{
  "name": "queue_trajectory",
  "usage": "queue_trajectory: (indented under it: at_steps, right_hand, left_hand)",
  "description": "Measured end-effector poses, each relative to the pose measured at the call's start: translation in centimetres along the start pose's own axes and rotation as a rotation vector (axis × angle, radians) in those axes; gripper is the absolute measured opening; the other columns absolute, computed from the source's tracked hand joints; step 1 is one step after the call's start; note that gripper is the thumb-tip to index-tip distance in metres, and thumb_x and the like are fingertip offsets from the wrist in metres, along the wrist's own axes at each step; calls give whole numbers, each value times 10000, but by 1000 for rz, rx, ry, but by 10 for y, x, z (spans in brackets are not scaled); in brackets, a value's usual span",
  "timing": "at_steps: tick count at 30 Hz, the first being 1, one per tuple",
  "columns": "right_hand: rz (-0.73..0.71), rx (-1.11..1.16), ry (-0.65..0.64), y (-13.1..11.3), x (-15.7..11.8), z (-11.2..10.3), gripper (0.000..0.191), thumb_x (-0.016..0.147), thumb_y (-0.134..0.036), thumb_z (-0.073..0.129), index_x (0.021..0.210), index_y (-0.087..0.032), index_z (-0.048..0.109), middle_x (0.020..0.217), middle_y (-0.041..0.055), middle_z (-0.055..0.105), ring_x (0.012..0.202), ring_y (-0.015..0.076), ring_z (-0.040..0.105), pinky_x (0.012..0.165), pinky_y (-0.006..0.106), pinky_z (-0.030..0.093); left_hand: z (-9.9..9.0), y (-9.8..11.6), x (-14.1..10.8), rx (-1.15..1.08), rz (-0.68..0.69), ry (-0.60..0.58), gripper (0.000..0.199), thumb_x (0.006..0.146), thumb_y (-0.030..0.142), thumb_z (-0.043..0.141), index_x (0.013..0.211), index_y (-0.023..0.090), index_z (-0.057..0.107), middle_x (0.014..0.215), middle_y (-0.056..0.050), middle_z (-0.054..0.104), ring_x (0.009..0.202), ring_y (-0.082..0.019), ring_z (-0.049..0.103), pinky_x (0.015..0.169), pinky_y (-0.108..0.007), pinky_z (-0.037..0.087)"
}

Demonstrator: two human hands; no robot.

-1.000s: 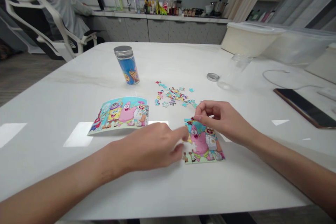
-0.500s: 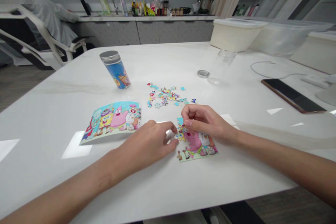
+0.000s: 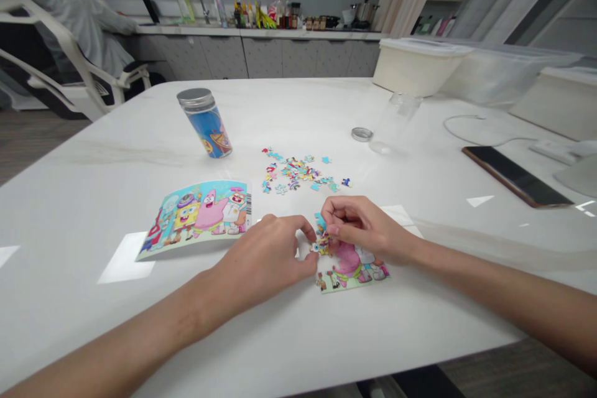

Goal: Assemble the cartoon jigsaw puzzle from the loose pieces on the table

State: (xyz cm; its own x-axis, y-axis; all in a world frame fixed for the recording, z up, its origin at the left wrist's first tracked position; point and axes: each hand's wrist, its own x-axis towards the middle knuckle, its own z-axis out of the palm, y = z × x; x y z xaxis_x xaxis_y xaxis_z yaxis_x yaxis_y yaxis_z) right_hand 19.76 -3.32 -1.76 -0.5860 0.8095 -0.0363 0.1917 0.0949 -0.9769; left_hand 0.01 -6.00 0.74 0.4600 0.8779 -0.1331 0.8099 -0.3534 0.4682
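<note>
A partly assembled jigsaw puzzle [image 3: 349, 261] with a pink starfish character lies flat on the white table. At its left edge, the thumb and forefinger of my left hand [image 3: 275, 249] close around a yellow puzzle piece [image 3: 319, 247] with an eye on it. My right hand [image 3: 361, 227] rests over the puzzle's top, thumb and forefinger pinched on a small puzzle piece mostly hidden by the fingertips. Beyond my hands is a scatter of loose puzzle pieces [image 3: 298, 171]. The curved reference picture card [image 3: 200, 214] lies to the left.
A blue picture canister [image 3: 206, 124] with a metal lid stands back left. Behind my right hand are a clear jar [image 3: 396, 121], a metal lid [image 3: 362, 134] and a phone [image 3: 515, 175]. Plastic bins [image 3: 420, 68] line the back right. A person [image 3: 93, 31] sits at far left.
My right fingertips have moved slightly down, nearer the yellow piece at the puzzle's left edge. My left hand stays almost in place. The camera view has shifted a little.
</note>
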Motion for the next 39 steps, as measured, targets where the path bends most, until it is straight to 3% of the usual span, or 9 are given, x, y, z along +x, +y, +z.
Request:
queue_trajectory:
  at_steps: [5, 8, 14, 20, 23, 27, 30, 34, 39]
  right_hand:
    - [18, 64, -4, 2, 0, 1, 248, 784, -351, 670, 731, -192, 487, 552, -54, 514, 552, 130, 618, 528, 234, 442]
    - [12, 62, -2, 2, 0, 2, 239, 781, -339, 668, 725, -192, 488, 556, -49, 521, 540, 122, 607, 520, 231, 440]
    - [6, 19, 3, 1, 0, 2, 240, 774, -335, 672, 713, -196, 486, 540, -60, 485, 531, 113, 576, 519, 232, 450]
    - [-11, 8, 12, -1, -2, 4, 238, 790, -351, 649, 728, -199, 477, 543, -48, 517, 531, 113, 576, 522, 233, 450]
    - [-98, -94, 32, -7, -6, 5, 174, 822, -281, 601, 743, -201, 468, 555, -43, 514, 502, 101, 517, 472, 221, 386]
    - [-345, -381, -26, -22, -12, -6, 113, 854, -177, 517, 772, -213, 449, 609, -30, 522, 506, 100, 453, 479, 233, 372]
    - [-558, -725, -144, -38, -17, -20, 74, 875, -133, 476, 872, -204, 498, 757, 27, 603, 665, 145, 536, 609, 277, 431]
    - [-540, -911, -294, -51, -22, -29, 191, 879, -68, 435, 995, -188, 529, 891, 80, 660, 827, 187, 602, 745, 322, 457]
    - [-478, -992, -400, -48, -24, -25, 202, 826, -63, 479, 963, -196, 543, 825, 63, 641, 776, 208, 588, 729, 348, 421]
  left_hand:
    - [-8, -1, 13, -211, -185, -176, 292, 709, 363, 606, 927, 197, 707, 510, 72, 515, 477, -115, 470, 568, -248, 392]
    - [-15, -3, 22, -252, -228, -264, 263, 684, 390, 621, 836, 208, 734, 516, 66, 506, 473, -90, 421, 525, -229, 323]
    - [-20, -7, 26, -463, -275, -371, 254, 707, 340, 578, 832, 173, 722, 456, 86, 335, 409, -76, 249, 420, -230, 214]
    - [-16, -6, 21, -269, -203, -237, 234, 715, 357, 573, 780, 209, 743, 558, 32, 550, 481, -94, 399, 484, -225, 271]
    - [-17, -6, 16, -222, -152, -177, 262, 733, 402, 590, 837, 212, 737, 547, 33, 552, 501, -118, 459, 522, -233, 306]
    - [-17, -9, 8, -211, -73, -120, 287, 738, 446, 631, 895, 217, 703, 561, 52, 551, 512, -130, 501, 546, -236, 350]
    - [-14, -9, 5, -218, -33, -111, 269, 752, 416, 628, 916, 213, 693, 579, 54, 565, 556, -138, 551, 586, -241, 405]
    - [-9, -9, 5, -237, 9, -70, 217, 761, 360, 601, 879, 203, 695, 600, 39, 580, 622, -149, 583, 677, -266, 452]
    - [-7, -9, 9, -274, -63, -97, 247, 727, 394, 625, 867, 210, 711, 620, 31, 590, 604, -146, 555, 679, -276, 441]
